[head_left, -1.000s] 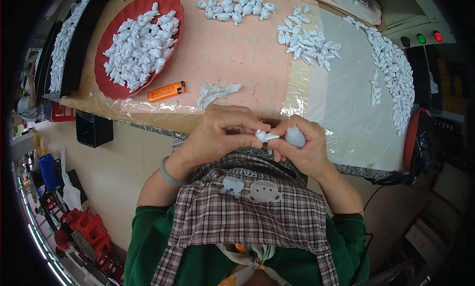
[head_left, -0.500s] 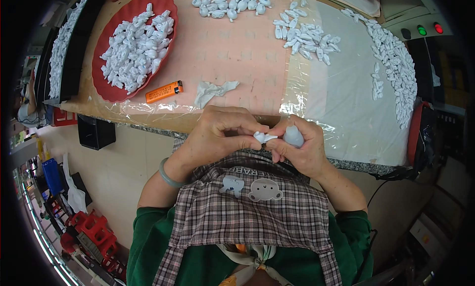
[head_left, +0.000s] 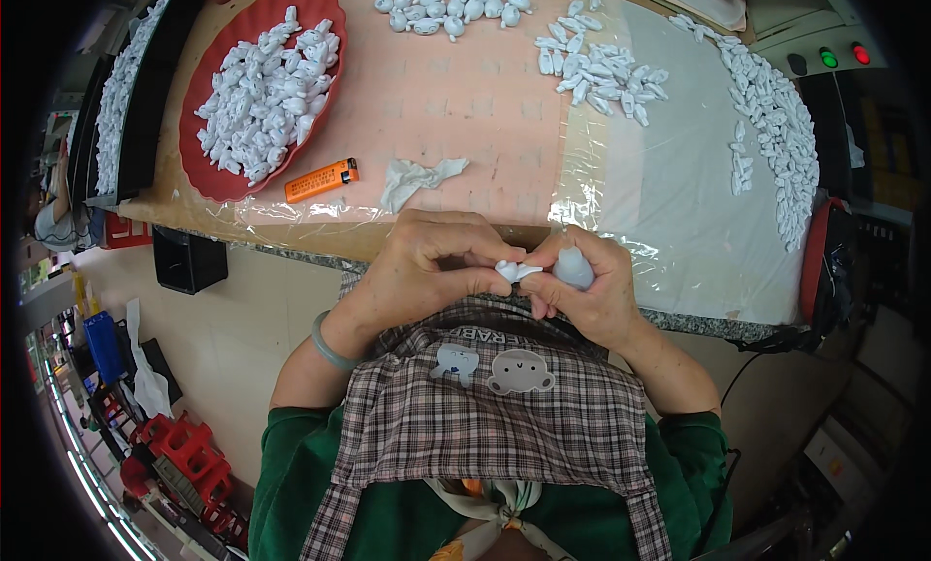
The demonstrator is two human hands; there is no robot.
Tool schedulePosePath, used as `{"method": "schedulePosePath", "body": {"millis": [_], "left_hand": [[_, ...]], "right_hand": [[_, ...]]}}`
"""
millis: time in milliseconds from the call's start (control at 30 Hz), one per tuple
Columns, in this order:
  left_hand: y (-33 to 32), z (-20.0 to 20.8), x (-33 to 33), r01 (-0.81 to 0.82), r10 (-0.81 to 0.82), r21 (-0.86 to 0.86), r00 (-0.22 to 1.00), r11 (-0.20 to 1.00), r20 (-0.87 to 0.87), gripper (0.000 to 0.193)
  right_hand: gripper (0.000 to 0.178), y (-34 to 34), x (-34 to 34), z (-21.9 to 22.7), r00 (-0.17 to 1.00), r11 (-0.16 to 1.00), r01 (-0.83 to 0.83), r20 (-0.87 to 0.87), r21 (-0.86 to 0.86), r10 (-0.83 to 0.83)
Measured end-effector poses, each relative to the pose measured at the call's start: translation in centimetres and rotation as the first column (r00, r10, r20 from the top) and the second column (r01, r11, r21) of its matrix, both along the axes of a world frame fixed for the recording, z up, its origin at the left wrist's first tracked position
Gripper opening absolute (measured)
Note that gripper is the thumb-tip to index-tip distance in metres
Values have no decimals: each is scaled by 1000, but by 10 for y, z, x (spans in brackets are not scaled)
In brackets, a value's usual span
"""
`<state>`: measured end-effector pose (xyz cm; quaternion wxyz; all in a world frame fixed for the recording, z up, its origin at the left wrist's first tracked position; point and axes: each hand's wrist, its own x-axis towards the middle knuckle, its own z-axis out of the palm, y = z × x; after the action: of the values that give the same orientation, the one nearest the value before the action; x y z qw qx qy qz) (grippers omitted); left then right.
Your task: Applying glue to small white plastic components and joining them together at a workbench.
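Note:
Close to the table's front edge, my left hand (head_left: 432, 260) pinches a small white molded figure (head_left: 510, 270) between thumb and fingers. My right hand (head_left: 611, 294) is curled around a small pale grey squeeze bottle (head_left: 573, 268). Its thumb and fingertip also touch the narrow right end of the figure, so both hands meet there. Fingers cover part of the figure, and its exact shape is too small to make out. Just beyond my left hand lie a crumpled white tissue (head_left: 422, 181) and an orange lighter (head_left: 321, 181).
A red scalloped tray (head_left: 194, 163) heaped with white figures stands at left. Rounded white pieces (head_left: 456, 8) lie at the back, slim white pieces (head_left: 611, 81) right of them, and a long row of white pieces (head_left: 776, 125) along the right. Clear plastic film (head_left: 592, 173) covers the tabletop.
The white figure has tilted slightly between my fingertips. Otherwise both hands keep nearly the same position and grip.

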<state>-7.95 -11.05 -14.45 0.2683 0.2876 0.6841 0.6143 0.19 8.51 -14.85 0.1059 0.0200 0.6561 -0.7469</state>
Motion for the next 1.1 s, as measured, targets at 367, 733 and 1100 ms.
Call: {"method": "schedulePosePath", "body": {"millis": [367,733,1100], "left_hand": [[1,-9,-5,9,5,164,996,986,-84,26],[-16,-4,-13,-138,135,196,990,971,28,28],[-85,54,-89,-762,363,-10,320,648,-875,35]], "right_hand": [[20,-2,-9,2,806,908,211,-590,361,47],[30,2,-11,2,863,891,235,-505,388,-8],[20,21,-9,0,903,861,276,-423,428,-79]]}}
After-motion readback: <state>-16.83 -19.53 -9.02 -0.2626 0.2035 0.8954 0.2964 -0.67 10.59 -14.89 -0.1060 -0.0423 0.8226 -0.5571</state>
